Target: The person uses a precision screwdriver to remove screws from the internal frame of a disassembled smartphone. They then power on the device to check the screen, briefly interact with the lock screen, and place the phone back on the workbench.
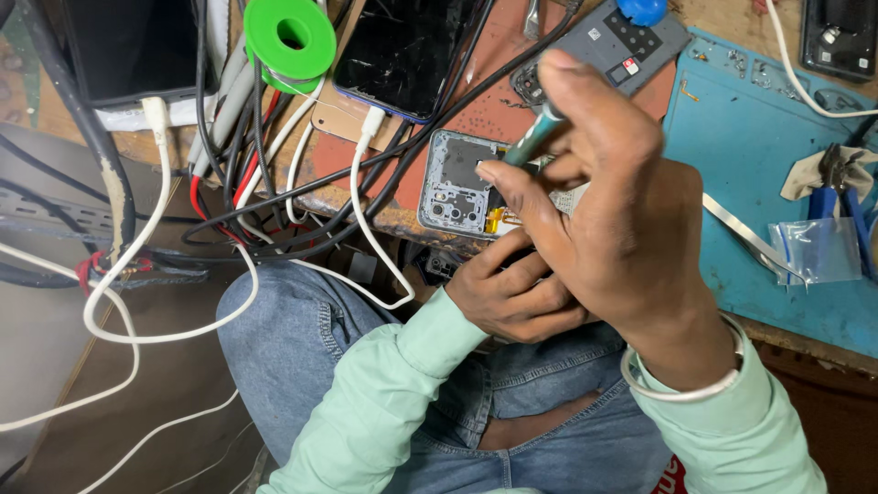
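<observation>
Screwdriver (535, 133), teal-handled, pinched in fingers (512, 187) of right hand (622, 229), tip angled down onto opened phone (462, 187). Opened phone lying back-up at near edge of surface (512, 110), rear cover off, grey inner frame and camera cluster exposed, a strip of gold-coloured flex at its lower edge. Left hand (517, 293) just below opened phone, fingers curled under its near end, steadying it against the edge; exact contact hidden behind right hand.

Step judged: working a fastener on the inner frame, right of the camera cluster; tip itself covered by fingers, so seating cannot be confirmed. Next move likely calls for keeping the tool axis steady over the fastener and the left-hand brace firm, since the phone overhangs the edge.

Beyond opened phone: cracked-screen phone (402, 50) with white cable (366, 220) plugged in, green solder spool (291, 37), grey back cover (608, 46). Right of opened phone: blue mat (759, 137) with metal tweezers (745, 233), small clear bag (819, 252), blue-handled pliers (841, 187).
</observation>
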